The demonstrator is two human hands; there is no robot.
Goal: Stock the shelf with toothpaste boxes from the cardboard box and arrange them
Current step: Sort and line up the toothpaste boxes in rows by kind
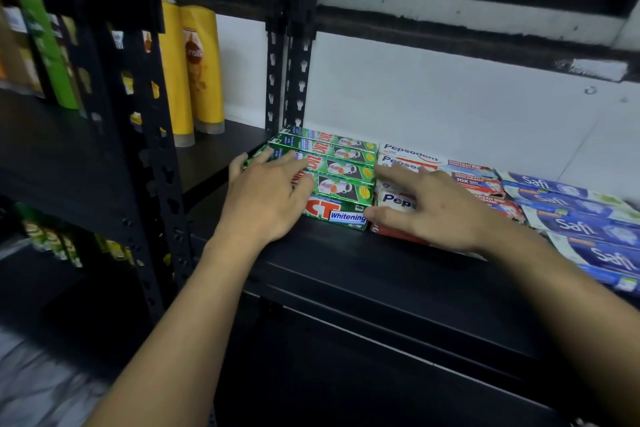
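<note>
Lying flat on the black shelf (346, 270), a stack of green toothpaste boxes (343, 168) sits at the left end of the row, its far corner close to a black upright post (294, 45). Each box has its long axis running left to right, parallel to the shelf's front edge, and the boxes step back one behind another from near to far. The nearest one shows the word Whitening on its front face.

The left hand (266, 198) rests palm down on the left half of these boxes. Its fingers (266, 156) are spread and nearly straight, pointing to the far side, and the outermost finger drops over the boxes' left ends. It grips nothing. The right hand (433, 208) lies palm down just to the right, over the neighbouring white and red Pepsodent boxes (408, 154). Its fingers are spread and straight too, holding nothing. The forefinger reaches to the seam where green meets white, and the thumb (381, 215) is at the right end of the nearest green box.

So the green boxes lie between the two hands, and the left hand is the nearer, being on top of them. Squaring the stack would likely mean pushing along that long axis, or back towards the wall.

Further right lie blue Safi boxes (568, 204), slightly fanned. In the bay to the left stand yellow shampoo bottles (201, 69). The cardboard box is not in view.
</note>
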